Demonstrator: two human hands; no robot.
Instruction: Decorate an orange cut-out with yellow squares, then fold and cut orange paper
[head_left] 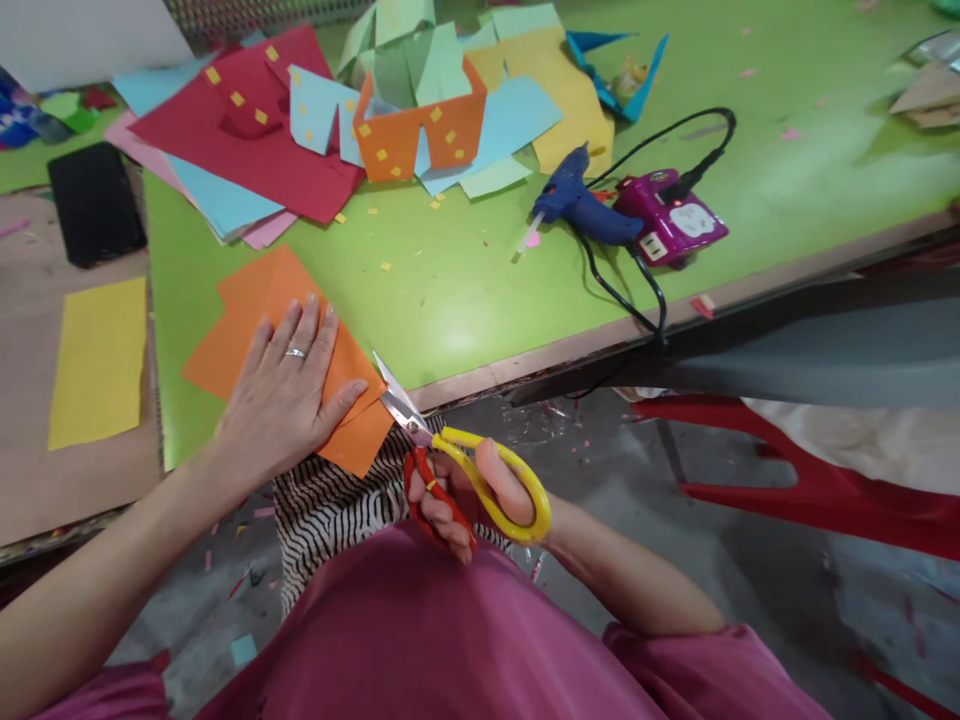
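Flat on the orange paper (247, 285) lies my left hand (289, 385), fingers stretched out and a ring on one of them. The paper overlaps in several layers, and its near corner sticks out past the table edge. My right hand (480, 500) grips a pair of scissors (491, 480) with one yellow and one red handle. A thumb goes through the yellow loop, while the other fingers wrap the red one. The blades stand apart at the paper's right corner, with the lower blade at or under it.
Behind are cut paper shapes, among them an orange piece with yellow squares (386, 135) and red paper (247, 130). A blue glue gun (592, 205) rests beside a purple power socket (667, 215) with a black cord. Left lie a black phone (97, 205) and yellow paper (97, 360). A red chair (810, 500) stands right.
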